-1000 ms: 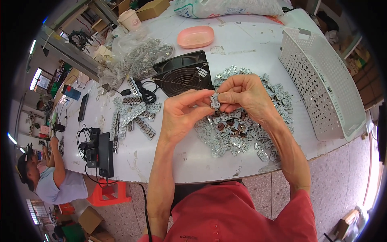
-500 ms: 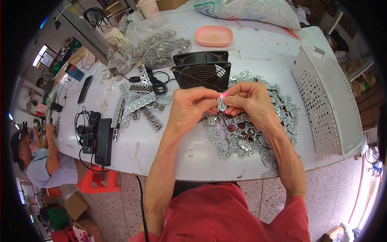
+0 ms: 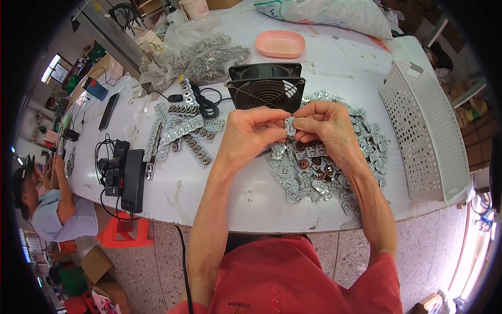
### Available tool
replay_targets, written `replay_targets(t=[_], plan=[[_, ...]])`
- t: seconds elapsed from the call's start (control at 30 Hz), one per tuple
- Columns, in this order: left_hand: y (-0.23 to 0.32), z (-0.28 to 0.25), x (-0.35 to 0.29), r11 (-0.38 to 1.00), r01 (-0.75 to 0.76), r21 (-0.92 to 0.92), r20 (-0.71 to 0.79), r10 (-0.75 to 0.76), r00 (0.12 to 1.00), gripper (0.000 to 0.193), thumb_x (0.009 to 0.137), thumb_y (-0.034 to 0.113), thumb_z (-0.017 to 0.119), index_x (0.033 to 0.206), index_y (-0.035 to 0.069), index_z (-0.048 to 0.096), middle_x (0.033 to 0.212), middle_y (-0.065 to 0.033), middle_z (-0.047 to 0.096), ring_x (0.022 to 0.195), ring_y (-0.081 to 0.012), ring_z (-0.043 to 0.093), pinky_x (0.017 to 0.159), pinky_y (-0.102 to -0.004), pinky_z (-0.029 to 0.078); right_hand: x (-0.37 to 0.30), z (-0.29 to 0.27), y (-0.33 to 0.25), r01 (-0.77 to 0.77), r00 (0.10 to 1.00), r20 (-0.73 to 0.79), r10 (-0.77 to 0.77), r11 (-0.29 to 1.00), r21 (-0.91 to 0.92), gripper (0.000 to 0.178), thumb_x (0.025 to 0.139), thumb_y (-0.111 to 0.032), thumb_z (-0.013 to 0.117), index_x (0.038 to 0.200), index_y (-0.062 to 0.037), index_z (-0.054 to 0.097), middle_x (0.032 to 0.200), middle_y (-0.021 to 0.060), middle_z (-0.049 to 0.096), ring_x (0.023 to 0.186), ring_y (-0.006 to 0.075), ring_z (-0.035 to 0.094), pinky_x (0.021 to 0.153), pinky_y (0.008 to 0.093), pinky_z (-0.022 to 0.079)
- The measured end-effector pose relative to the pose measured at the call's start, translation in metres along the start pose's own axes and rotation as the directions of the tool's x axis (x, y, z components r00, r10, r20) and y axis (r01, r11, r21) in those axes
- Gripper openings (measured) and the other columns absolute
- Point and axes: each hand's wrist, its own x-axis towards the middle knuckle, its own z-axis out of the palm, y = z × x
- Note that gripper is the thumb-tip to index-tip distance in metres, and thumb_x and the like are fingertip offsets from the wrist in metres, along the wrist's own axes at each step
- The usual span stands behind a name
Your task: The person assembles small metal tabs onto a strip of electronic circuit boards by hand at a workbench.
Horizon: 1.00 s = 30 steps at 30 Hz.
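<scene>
In front of the fan, my left hand (image 3: 248, 135) and my right hand (image 3: 328, 127) meet at the fingertips. Between them is a small flat silvery metal part (image 3: 290, 126) with holes, held upright. The thumb and fingers of my right hand pinch it from the right, while my left fingers close in at its left edge. Under and beside my right hand spreads a heap of similar metal parts (image 3: 314, 188), some with round brown discs. Just beyond my fingertips stands a black fan (image 3: 266, 93) with a wire grille.
Left of my hands lie joined strips of metal parts (image 3: 180, 131). A black power strip (image 3: 133, 180) with adapters and a phone (image 3: 108, 111) are farther left. A white perforated basket (image 3: 426, 131) borders the right. Behind are a pink dish (image 3: 281, 44) and bags of parts (image 3: 214, 60).
The pinkish light at my fingertips is gone. My hands keep hold of the metal part, tilted slightly differently. The person at the far left has shifted their arms.
</scene>
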Motion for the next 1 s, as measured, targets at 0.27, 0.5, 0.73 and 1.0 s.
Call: replay_targets(t=[0.27, 0.5, 0.73, 1.0], plan=[[-0.005, 0.004, -0.001, 0.97, -0.116, 0.214, -0.01, 0.121, 0.993, 0.033, 0.067, -0.011, 0.068, 0.098, -0.001, 0.065, 0.078, -0.0064, 0.064, 0.069, -0.0087, 0.06, 0.061, -0.0195, 0.05, -0.001, -0.003, 0.003, 0.008, 1.0, 0.012, -0.009, 0.998, 0.057, 0.01, 0.075, -0.001, 0.064, 0.083, 0.0051, 0.062, 0.07, 0.0098, 0.063, 0.059, 0.0125, 0.062, 0.054, 0.0205, 0.051], [-0.011, 0.012, -0.001, 0.963, -0.154, 0.222, -0.099, 0.18, 0.979, 0.031, 0.067, -0.011, 0.068, 0.098, -0.003, 0.064, 0.079, -0.0083, 0.064, 0.071, -0.0105, 0.061, 0.062, -0.0213, 0.052, -0.004, -0.003, 0.002, 0.01, 0.999, -0.034, -0.005, 0.989, 0.146, 0.012, 0.076, -0.001, 0.064, 0.085, 0.0056, 0.06, 0.072, 0.0112, 0.064, 0.06, 0.014, 0.063, 0.054, 0.0207, 0.051], [-0.013, 0.018, -0.003, 0.94, -0.223, 0.258, -0.164, 0.271, 0.949, 0.016, 0.065, -0.006, 0.069, 0.081, -0.005, 0.064, 0.071, -0.0083, 0.064, 0.062, -0.0117, 0.062, 0.054, -0.0211, 0.049, -0.004, -0.006, 0.002, -0.005, 0.999, -0.035, 0.01, 0.987, 0.16, 0.012, 0.079, -0.004, 0.064, 0.087, 0.0033, 0.06, 0.074, 0.0078, 0.063, 0.061, 0.0113, 0.062, 0.056, 0.0189, 0.05], [-0.005, 0.018, -0.003, 0.973, -0.164, 0.164, -0.117, 0.184, 0.976, 0.019, 0.07, -0.01, 0.066, 0.088, -0.006, 0.065, 0.076, -0.0057, 0.063, 0.066, -0.0099, 0.061, 0.058, -0.0199, 0.051, -0.006, -0.009, 0.001, 0.01, 1.0, -0.021, -0.007, 0.987, 0.163, 0.012, 0.076, -0.003, 0.064, 0.085, 0.0049, 0.061, 0.072, 0.0103, 0.063, 0.06, 0.0132, 0.062, 0.055, 0.0201, 0.051]])
